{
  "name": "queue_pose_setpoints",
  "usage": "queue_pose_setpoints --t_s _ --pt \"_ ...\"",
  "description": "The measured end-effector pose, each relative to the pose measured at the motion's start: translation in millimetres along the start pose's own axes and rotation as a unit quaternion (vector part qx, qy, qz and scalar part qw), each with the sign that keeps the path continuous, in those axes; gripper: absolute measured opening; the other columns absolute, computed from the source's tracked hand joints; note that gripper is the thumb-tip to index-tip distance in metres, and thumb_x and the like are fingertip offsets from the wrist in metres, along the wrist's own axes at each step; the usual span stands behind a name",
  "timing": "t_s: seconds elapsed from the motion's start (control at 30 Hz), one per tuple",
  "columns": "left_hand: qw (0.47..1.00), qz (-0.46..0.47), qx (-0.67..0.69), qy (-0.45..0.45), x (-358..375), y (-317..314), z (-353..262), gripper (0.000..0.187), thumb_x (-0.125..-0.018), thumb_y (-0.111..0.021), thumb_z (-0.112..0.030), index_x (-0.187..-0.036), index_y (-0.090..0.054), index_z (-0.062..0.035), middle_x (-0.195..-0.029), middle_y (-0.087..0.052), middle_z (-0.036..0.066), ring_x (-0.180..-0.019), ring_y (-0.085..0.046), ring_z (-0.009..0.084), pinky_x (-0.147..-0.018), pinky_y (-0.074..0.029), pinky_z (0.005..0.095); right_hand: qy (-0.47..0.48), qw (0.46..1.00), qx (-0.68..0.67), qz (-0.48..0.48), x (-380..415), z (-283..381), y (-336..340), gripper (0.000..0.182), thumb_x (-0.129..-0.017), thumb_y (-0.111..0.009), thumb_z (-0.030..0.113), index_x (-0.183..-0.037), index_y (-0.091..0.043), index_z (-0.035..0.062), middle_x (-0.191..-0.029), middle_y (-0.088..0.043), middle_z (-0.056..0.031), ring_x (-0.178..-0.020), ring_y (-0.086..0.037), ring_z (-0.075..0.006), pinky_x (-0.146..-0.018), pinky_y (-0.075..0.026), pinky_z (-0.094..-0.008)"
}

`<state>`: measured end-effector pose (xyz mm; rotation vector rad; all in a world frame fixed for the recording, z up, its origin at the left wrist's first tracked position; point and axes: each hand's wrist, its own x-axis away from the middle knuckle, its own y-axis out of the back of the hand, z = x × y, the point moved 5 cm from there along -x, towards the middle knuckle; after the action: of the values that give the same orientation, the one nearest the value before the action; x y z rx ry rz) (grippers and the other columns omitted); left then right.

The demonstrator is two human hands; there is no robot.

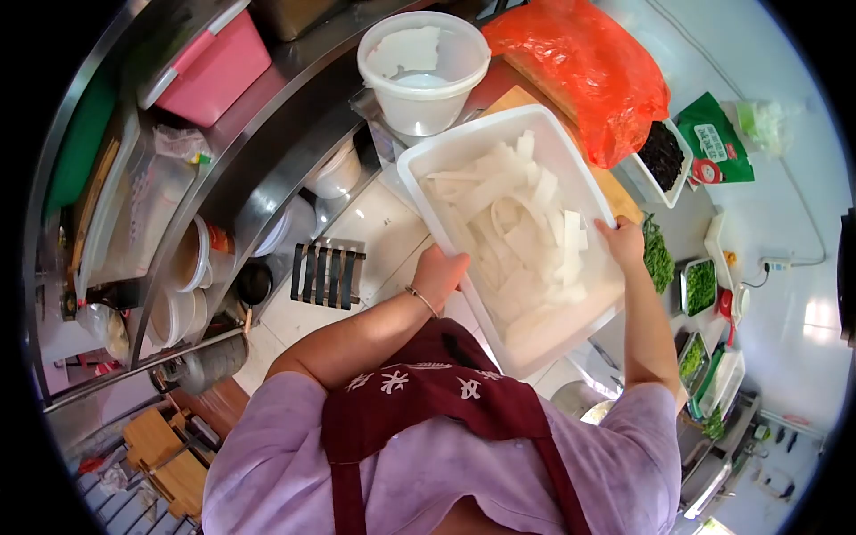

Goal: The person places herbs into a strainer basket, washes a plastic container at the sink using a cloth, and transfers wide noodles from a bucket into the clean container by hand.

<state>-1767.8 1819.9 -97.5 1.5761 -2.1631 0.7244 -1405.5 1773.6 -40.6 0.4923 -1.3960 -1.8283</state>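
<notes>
Between my hands is a white rectangular plastic tub [473, 141], held tilted in front of my apron. Wide, flat white strips [513, 209] that look like noodles lie in it, with cloudy whitish liquid [571, 312] at the near end. My left hand [439, 278] is closed on the tub's left rim, a bracelet at its wrist. On the opposite rim, my right hand [622, 242] grips with the thumb on top; its other fingers are mostly hidden. The tub's far end overlaps a wooden board [615, 192] on the counter.
Beyond the tub stand a clear round bucket [423, 94] and a red plastic bag [588, 71]. A tray of dark food [662, 156] and trays of chopped greens [700, 287] line the right counter. Steel shelves [267, 116] with containers run along the left; a black slatted stool [328, 275] is on the floor.
</notes>
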Motion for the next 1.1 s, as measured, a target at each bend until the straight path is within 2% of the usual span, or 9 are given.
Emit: queue_pose_setpoints --t_s 0.07,0.2,0.27,0.37,0.63,0.83,0.97,1.03,1.1 --pt "0.999 0.020 -0.030 0.009 10.5 18.6 9.0 0.023 -0.077 -0.052 -0.008 -0.098 -0.056 0.0014 -0.083 -0.059 0.007 -0.066 -0.059 0.0167 -0.051 -0.048 0.0312 0.012 1.000 0.011 -0.005 17.3 5.6 -8.1 0.041 -0.071 -0.071 0.041 -0.079 -0.065 0.0015 -0.066 -0.063 -0.0122 -0.058 -0.061 -0.0236 -0.057 -0.047 -0.0346" --pt "1.000 0.007 -0.024 -0.019 41.8 65.0 23.6 0.024 -0.076 -0.052 -0.008 -0.098 -0.056 0.0019 -0.083 -0.059 0.007 -0.065 -0.058 0.0169 -0.050 -0.048 0.0308 0.025 1.000 -0.019 -0.003 60.7 40.6 -20.5 0.039 -0.071 -0.072 0.039 -0.080 -0.065 0.0010 -0.065 -0.063 -0.0117 -0.058 -0.061 -0.0219 -0.056 -0.047 -0.0334" --pt "0.999 -0.016 0.020 -0.042 63.8 88.6 21.2 0.021 -0.074 -0.054 -0.010 -0.088 -0.059 0.0039 -0.070 -0.060 0.008 -0.054 -0.055 0.0151 -0.044 -0.044 0.0279 0.042 0.999 -0.011 0.003 73.5 55.7 -33.9 0.039 -0.072 -0.072 0.038 -0.081 -0.065 0.0007 -0.065 -0.063 -0.0116 -0.057 -0.060 -0.0217 -0.056 -0.047 -0.0334" --pt "1.000 -0.014 0.008 -0.019 87.5 130.0 28.7 0.025 -0.076 -0.052 -0.008 -0.098 -0.058 0.0015 -0.081 -0.061 0.008 -0.063 -0.058 0.0165 -0.049 -0.047 0.0299 0.071 0.997 -0.020 0.021 90.9 87.3 -55.8 0.039 -0.072 -0.072 0.037 -0.082 -0.064 -0.0004 -0.064 -0.062 -0.0112 -0.054 -0.058 -0.0215 -0.053 -0.045 -0.0337" --pt "0.992 -0.117 0.031 -0.043 133.6 244.7 33.9 0.024 -0.073 -0.055 -0.011 -0.090 -0.060 0.0050 -0.072 -0.062 0.012 -0.056 -0.059 0.0184 -0.048 -0.045 0.0306 0.144 0.987 -0.044 0.064 133.2 207.0 -118.5 0.041 -0.072 -0.072 0.039 -0.075 -0.063 -0.0009 -0.062 -0.061 -0.0113 -0.056 -0.057 -0.0215 -0.053 -0.044 -0.0335" --pt "0.975 -0.204 0.041 -0.073 113.1 325.2 52.8 0.026 -0.072 -0.055 -0.013 -0.092 -0.062 0.0021 -0.074 -0.063 0.011 -0.059 -0.060 0.0184 -0.051 -0.046 0.0308 0.258 0.960 -0.059 0.087 113.1 289.6 -206.4 0.046 -0.070 -0.072 0.044 -0.072 -0.060 -0.0012 -0.064 -0.059 -0.0159 -0.059 -0.057 -0.0289 -0.057 -0.044 -0.0376" --pt "0.971 -0.235 0.013 -0.040 93.3 377.9 53.2 0.026 -0.073 -0.054 -0.014 -0.094 -0.063 -0.0004 -0.072 -0.062 0.008 -0.059 -0.059 0.0153 -0.047 -0.046 0.0289 0.342 0.938 0.005 0.056 94.0 352.9 -259.1 0.046 -0.071 -0.071 0.044 -0.072 -0.060 -0.0015 -0.065 -0.060 -0.0166 -0.061 -0.056 -0.0266 -0.059 -0.044 -0.0386" --pt "0.968 -0.248 0.005 -0.022 68.7 402.1 63.3 0.027 -0.070 -0.057 -0.017 -0.089 -0.065 -0.0006 -0.071 -0.063 0.013 -0.055 -0.060 0.0215 -0.049 -0.047 0.0317 0.369 0.927 -0.019 0.071 83.6 372.8 -290.7 0.046 -0.072 -0.070 0.043 -0.074 -0.061 -0.0018 -0.065 -0.060 -0.0168 -0.060 -0.056 -0.0247 -0.058 -0.044 -0.0382" --pt "0.947 -0.306 -0.019 -0.096 28.6 429.4 84.9 0.024 -0.069 -0.059 -0.019 -0.084 -0.066 -0.0014 -0.066 -0.063 0.013 -0.051 -0.059 0.0225 -0.048 -0.048 0.0325 0.362 0.925 -0.047 0.108 76.7 396.5 -314.6 0.043 -0.075 -0.068 0.040 -0.075 -0.062 -0.0022 -0.062 -0.060 -0.0154 -0.056 -0.055 -0.0217 -0.056 -0.043 -0.0358"
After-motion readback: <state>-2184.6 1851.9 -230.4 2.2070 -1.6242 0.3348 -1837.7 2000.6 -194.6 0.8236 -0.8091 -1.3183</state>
